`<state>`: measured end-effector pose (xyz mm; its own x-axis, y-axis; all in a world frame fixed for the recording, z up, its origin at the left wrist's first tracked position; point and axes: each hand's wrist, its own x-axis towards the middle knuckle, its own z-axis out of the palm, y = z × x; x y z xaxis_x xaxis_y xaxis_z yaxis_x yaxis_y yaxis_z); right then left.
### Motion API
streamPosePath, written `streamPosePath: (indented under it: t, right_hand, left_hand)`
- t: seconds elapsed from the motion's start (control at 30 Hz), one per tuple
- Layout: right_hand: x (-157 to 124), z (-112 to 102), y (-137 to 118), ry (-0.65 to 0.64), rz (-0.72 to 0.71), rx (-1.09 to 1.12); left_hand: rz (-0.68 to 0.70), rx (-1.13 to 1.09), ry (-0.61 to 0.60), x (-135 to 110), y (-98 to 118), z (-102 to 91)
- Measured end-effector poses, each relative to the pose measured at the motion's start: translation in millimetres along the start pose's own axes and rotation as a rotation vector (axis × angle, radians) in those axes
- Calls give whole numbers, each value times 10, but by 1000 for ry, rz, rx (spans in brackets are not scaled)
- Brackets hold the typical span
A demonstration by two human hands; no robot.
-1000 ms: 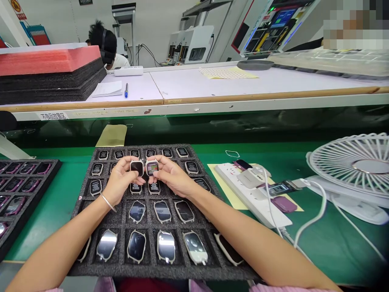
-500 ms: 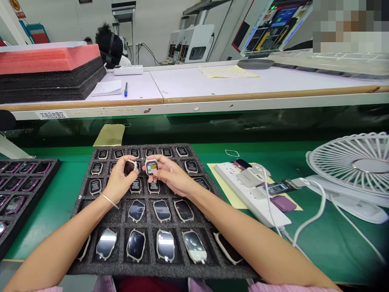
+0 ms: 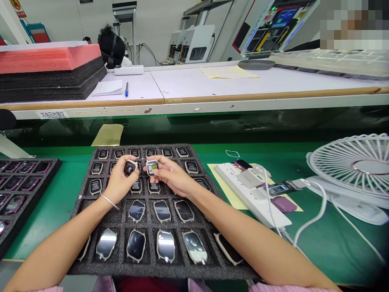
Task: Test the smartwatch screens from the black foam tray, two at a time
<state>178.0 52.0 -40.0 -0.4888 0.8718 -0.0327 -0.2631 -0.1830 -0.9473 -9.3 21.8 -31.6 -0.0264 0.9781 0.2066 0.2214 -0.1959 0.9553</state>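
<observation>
Above a dark foam tray (image 3: 121, 207), each of my hands holds a strapless smartwatch. My left hand (image 3: 119, 180), with a bangle at the wrist, is closed on one smartwatch (image 3: 130, 168) whose dark screen shows a small lit graphic. Thumb and fingers of my right hand (image 3: 172, 176) grip another smartwatch (image 3: 152, 166) with a coloured block pattern on its screen. In the tray's pockets lie several more light-framed watches; those in the back rows show white text, while the front ones, such as this watch (image 3: 135, 245), have dark or reflective screens.
At left sits another foam tray (image 3: 45, 182) of purple-framed watches. On the right are a white power strip (image 3: 231, 174) with chargers and cables, and a white fan (image 3: 358, 166). A raised shelf (image 3: 188, 87) runs behind, carrying stacked foam (image 3: 51, 61) and a pen (image 3: 127, 89).
The screen of the watch in my left hand has gone from dark to showing a small lit graphic. Both hands stay nearly in place.
</observation>
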Motion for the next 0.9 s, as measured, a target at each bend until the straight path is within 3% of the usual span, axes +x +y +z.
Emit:
streamPosePath:
  t: [0.9]
  right_hand:
    - [3,-22,10,-17,-7,-33]
  left_hand:
    - [20,39,-8,1,-20,-8]
